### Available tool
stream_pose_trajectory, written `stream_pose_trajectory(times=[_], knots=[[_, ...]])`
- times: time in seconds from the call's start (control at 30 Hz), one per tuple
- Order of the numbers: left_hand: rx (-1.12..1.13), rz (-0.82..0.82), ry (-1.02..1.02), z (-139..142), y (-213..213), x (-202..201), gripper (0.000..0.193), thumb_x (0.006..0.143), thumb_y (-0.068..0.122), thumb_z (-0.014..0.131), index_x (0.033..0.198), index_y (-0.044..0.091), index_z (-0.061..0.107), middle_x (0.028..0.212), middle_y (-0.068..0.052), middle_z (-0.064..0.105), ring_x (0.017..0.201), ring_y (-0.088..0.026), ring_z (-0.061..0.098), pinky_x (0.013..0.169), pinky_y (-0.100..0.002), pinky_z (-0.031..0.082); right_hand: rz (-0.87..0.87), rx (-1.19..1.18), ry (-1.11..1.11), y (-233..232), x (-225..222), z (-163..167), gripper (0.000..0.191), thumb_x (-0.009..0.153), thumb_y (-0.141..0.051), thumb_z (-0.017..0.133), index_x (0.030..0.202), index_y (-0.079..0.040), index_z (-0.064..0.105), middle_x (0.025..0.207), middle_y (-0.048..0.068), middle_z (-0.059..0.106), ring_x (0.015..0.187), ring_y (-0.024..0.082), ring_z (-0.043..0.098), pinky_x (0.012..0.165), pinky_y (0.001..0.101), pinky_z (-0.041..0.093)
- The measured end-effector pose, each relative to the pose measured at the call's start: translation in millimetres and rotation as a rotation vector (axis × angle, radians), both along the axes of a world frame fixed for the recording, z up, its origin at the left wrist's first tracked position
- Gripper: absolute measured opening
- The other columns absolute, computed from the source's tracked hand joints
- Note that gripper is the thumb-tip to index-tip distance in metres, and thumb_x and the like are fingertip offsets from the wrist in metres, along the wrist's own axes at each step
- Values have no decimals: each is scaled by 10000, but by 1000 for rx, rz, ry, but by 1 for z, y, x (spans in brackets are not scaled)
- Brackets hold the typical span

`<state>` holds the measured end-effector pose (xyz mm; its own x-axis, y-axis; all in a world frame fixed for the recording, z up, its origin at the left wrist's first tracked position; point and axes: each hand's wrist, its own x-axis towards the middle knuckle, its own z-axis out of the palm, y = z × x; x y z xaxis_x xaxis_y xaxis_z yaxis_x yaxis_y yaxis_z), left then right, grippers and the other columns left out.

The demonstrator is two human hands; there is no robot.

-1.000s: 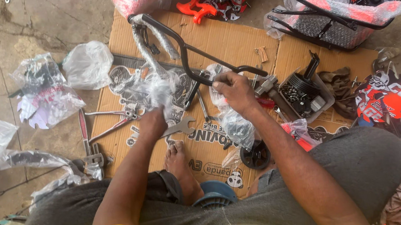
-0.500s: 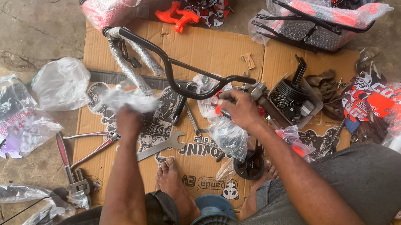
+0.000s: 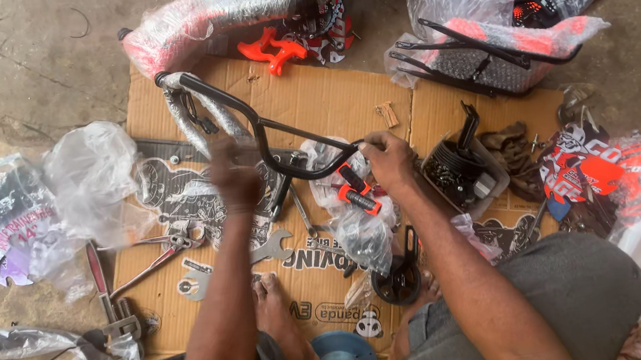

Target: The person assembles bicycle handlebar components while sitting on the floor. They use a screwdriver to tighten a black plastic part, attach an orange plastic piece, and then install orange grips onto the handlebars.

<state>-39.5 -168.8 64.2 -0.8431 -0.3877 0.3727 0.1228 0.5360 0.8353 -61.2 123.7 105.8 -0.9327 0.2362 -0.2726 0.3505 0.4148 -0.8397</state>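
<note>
A black bicycle handlebar (image 3: 266,130), partly wrapped in clear plastic, lies over a flattened cardboard sheet (image 3: 327,95). My right hand (image 3: 388,160) grips the handlebar's right end, just above a red and black tool handle (image 3: 355,190). My left hand (image 3: 235,173) is blurred and sits at the handlebar's middle, on the clear plastic wrap (image 3: 201,117). A steel open-ended spanner (image 3: 264,252) lies on the cardboard below my left hand. My bare foot (image 3: 276,322) rests on the cardboard's near edge.
Pliers (image 3: 156,255) and more tools lie at the left. A black pedal (image 3: 396,280) and a black part in a tray (image 3: 456,168) sit to the right. Plastic-wrapped bicycle parts (image 3: 213,15), a black rack (image 3: 483,53) and orange pieces (image 3: 273,48) ring the cardboard. Loose bags (image 3: 87,182) cover the concrete.
My left hand rose from the spanner area to the handlebar's middle. The right hand shifted onto the handlebar's right end. The view has tilted, so everything sits lower in frame.
</note>
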Motion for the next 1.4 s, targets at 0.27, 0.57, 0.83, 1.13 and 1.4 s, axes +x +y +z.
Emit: stream_pose_trajectory(times=[0.27,0.57,0.83,1.13,1.4], knots=[[-694,-439,-21,-18,83,16,159,883,234,678,988,128,624,997,-67,611,999,-244,605,1020,-420,383,444,380,316,-73,-123,-3,296,847,-146,751,1119,-37,709,1104,175,737,1037,343,702,933,419,544],[-695,-347,-85,-53,94,7,140,817,238,693,869,157,591,905,-56,593,898,-241,579,994,-430,378,882,592,269,-163,-219,-16,693,751,39,554,1429,-38,435,1457,302,468,1099,499,587,877,644,459],[-653,-338,-81,-41,96,5,140,758,224,677,823,138,588,868,-63,588,868,-249,570,966,-441,370,959,664,358,-132,-187,-5,404,860,-105,626,1264,-108,616,1127,214,654,1039,395,658,913,539,516],[-709,-457,-541,16,111,5,351,773,310,722,997,42,693,971,-152,679,1037,-321,611,1082,-592,276,672,362,125,12,-54,144,384,799,-213,729,1164,-92,715,1047,110,727,808,208,705,773,359,583],[487,-785,-612,154,128,10,597,1001,528,498,1268,8,622,1153,-193,712,1006,-344,692,896,-515,546,142,-902,153,54,62,233,400,900,-158,599,1260,12,646,1113,160,713,927,227,657,795,345,547]])
